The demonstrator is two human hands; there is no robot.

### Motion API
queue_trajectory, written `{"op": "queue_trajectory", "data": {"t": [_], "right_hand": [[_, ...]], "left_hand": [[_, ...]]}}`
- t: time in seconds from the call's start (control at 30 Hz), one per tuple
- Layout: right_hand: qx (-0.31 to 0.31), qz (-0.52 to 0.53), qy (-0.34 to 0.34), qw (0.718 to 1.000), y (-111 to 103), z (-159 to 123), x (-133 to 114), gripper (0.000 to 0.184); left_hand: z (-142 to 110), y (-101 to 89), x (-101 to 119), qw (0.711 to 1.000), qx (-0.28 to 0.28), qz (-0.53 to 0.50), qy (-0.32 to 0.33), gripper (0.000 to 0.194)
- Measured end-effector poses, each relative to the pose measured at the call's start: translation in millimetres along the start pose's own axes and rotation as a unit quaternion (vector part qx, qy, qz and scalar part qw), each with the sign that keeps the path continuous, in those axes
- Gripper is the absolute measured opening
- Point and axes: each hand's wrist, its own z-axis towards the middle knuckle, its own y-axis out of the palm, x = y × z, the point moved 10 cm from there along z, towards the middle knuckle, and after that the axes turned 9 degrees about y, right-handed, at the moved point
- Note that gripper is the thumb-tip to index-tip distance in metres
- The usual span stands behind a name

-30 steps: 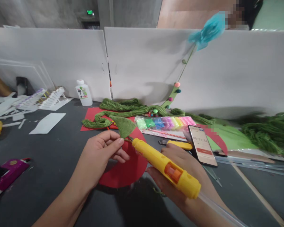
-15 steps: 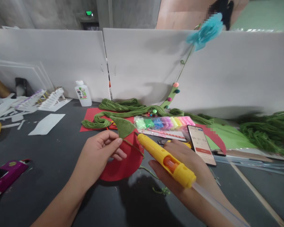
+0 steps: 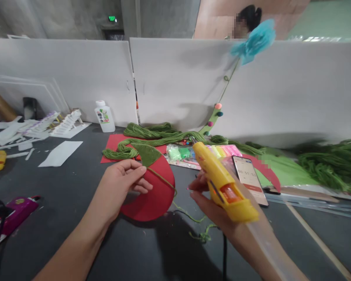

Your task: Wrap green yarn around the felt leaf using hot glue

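Observation:
My left hand (image 3: 127, 181) pinches the lower edge of a green leaf-shaped piece (image 3: 146, 154) covered in yarn, between thumb and fingers. From it a loose green yarn strand (image 3: 163, 180) trails right and down to the table. Behind the fingers is a round red card (image 3: 156, 195); whether it is held or lies on the table I cannot tell. My right hand (image 3: 204, 195) is wrapped round a yellow hot glue gun (image 3: 219, 175) with a clear glue stick (image 3: 266, 246) in its back. The gun's nozzle points away, apart from the leaf piece.
Green yarn skeins (image 3: 160, 132) lie behind, beside a pack of coloured clay (image 3: 178, 153). A phone (image 3: 250, 179) leans at the right. A white bottle (image 3: 104, 117), a purple power strip (image 3: 14, 216) and paper scraps (image 3: 61, 153) are leftward. A blue flower (image 3: 256, 41) rises by the white partition.
My right hand has drawn the glue gun away from the leaf piece, up and to the right. My left hand keeps its pinch and has shifted slightly left.

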Motion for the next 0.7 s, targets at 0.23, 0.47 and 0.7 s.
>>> {"op": "queue_trajectory", "data": {"t": [0.23, 0.47, 0.7], "right_hand": [[-0.025, -0.064, -0.120, 0.990, 20, -22, -26, 0.029], [-0.049, -0.061, -0.119, 0.990, 30, -26, -27, 0.023], [0.012, -0.061, -0.070, 0.996, -1, -7, -18, 0.018]], "left_hand": [[-19, 27.2, 3, 0.996, -0.057, 0.061, -0.012, 0.015], [-27, 43.2, -5, 0.994, -0.101, 0.035, -0.030, 0.012], [-9, 11.6, 5, 0.996, -0.028, 0.088, 0.009, 0.015]]}}
